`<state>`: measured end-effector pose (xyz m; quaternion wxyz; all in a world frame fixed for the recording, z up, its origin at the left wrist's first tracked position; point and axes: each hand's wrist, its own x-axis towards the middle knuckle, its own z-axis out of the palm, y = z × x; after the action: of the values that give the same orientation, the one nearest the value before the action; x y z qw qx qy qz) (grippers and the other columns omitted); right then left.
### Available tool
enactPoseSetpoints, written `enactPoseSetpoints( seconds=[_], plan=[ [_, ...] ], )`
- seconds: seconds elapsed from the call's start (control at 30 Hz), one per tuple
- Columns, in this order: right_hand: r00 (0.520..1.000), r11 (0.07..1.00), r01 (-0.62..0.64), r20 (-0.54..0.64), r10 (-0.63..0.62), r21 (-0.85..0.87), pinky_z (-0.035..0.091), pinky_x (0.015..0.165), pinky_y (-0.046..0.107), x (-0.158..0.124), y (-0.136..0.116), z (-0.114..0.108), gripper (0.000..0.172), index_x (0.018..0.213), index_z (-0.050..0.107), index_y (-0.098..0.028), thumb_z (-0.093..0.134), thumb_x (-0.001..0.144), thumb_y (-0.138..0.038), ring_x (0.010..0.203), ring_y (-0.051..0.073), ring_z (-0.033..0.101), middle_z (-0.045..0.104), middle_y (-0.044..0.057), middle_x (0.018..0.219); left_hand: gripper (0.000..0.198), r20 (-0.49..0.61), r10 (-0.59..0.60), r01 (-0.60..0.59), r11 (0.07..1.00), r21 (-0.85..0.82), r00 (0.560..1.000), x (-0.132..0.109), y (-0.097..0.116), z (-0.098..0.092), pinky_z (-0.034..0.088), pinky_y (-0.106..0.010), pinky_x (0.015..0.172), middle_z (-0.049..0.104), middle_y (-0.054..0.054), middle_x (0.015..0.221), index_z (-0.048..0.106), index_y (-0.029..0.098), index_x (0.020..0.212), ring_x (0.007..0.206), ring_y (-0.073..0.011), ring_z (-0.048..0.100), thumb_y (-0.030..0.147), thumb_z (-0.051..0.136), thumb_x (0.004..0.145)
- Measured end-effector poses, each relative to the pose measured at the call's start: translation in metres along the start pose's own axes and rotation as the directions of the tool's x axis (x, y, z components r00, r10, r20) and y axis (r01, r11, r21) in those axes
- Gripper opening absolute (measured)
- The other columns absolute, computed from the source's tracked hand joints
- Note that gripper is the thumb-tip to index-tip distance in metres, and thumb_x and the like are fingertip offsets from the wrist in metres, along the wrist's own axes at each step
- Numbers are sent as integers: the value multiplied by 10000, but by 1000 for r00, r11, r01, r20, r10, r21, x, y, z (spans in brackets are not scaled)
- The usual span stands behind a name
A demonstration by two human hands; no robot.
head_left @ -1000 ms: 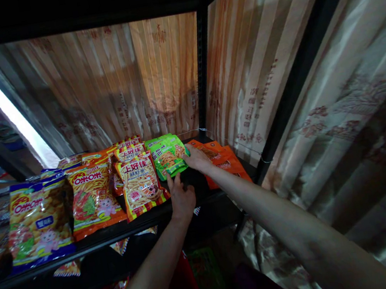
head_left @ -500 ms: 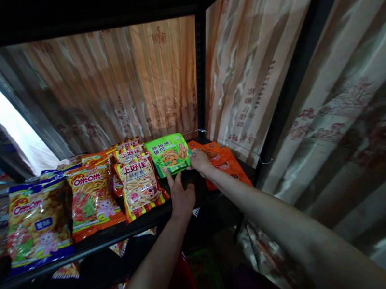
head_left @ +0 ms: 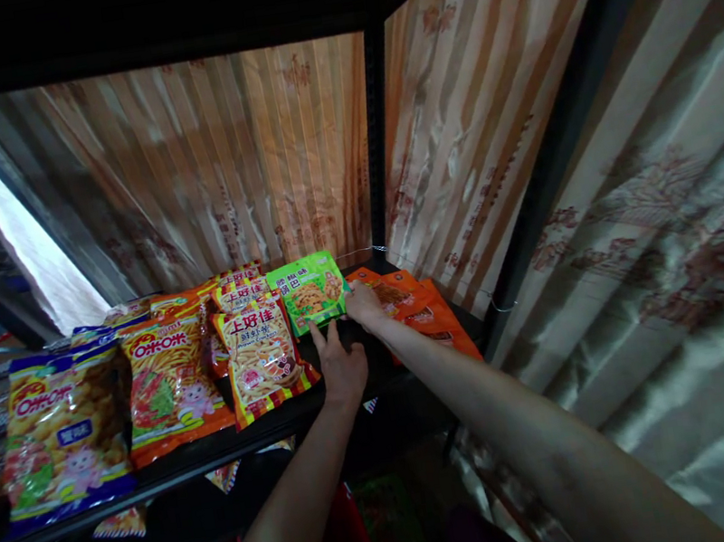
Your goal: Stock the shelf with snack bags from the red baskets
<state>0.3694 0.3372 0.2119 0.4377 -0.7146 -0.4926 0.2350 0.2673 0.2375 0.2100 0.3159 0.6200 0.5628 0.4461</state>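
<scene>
Saw the shelf (head_left: 180,469) edge nearest, at 6 o'clock. Found the left hand (head_left: 342,368) just past it, palm down on the shelf, grip apart, fingers spread, index tip at the bottom edge of the green bag (head_left: 307,291). Found the right hand (head_left: 365,304) at 1 o'clock from the left, grip pinched on the green bag's lower right corner. Noted the green bag propped upright, leaning back, toward the rear of the shelf. Spotted orange packs (head_left: 434,314) lying flat at 3 o'clock, just beside the right hand. Counted toward 9 o'clock: prawn bag (head_left: 261,356) just beside the green bag, red bag (head_left: 170,384), blue bag (head_left: 59,438). Made out a pleated curtain (head_left: 216,175) farthest back, with a black post (head_left: 375,141) at 12 o'clock.
</scene>
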Motion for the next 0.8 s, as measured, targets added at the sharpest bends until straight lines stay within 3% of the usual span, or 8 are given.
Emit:
enactPoseSetpoints(
  seconds=[0.13, 0.33, 0.47, 0.63, 0.8],
  plan=[
    [1000, 994, 9, -14, -11, -106, 528, 758, 312, -4, -7, -8, 287, 1107, 567, -169, 448, 850, -212, 714, 196, 685, 695, 99, 940, 555, -24, 22, -22, 999, -25, 999, -1, -1, -1, 336, -293, 1070, 152, -177, 1530, 500, 69, 1267, 1358, -255, 306, 71, 509, 712],
    [998, 959, 42, -33, -53, -279, 434, 924, 360, -17, -19, -25, 384, 1203, 512, -178, 505, 821, -218, 1081, 265, 592, 651, 129, 1102, 522, -71, 10, -18, 994, -111, 997, -1, 1, -2, 432, -273, 983, 207, -132, 1524, 537, 133, 1241, 1253, -221, 463, 43, 475, 731],
    [997, 914, 70, -8, -80, -401, 441, 895, 336, -19, -21, -28, 358, 1188, 537, -198, 459, 838, -201, 1062, 251, 601, 661, 108, 1094, 526, -67, 0, -8, 994, -112, 998, -1, 1, -3, 433, -267, 983, 225, -117, 1521, 545, 140, 1240, 1274, -230, 439, 44, 477, 727],
    [997, 905, 57, -20, -72, -421, 450, 872, 347, -17, -16, -30, 337, 1160, 569, -210, 451, 844, -201, 1045, 259, 610, 670, 108, 1068, 498, -85, 47, -57, 992, -113, 995, -3, 1, -4, 445, -248, 976, 284, -92, 1499, 565, 148, 1204, 1364, -230, 296, 35, 459, 731],
    [997, 895, 68, -12, -82, -441, 449, 872, 357, -20, -14, -33, 362, 1188, 560, -201, 442, 845, -205, 1039, 268, 612, 672, 123, 1061, 496, -117, 50, -63, 992, -110, 992, -6, 5, -3, 444, -273, 992, 344, -135, 1455, 536, 125, 1208, 1380, -225, 262, 10, 436, 736]
  ],
)
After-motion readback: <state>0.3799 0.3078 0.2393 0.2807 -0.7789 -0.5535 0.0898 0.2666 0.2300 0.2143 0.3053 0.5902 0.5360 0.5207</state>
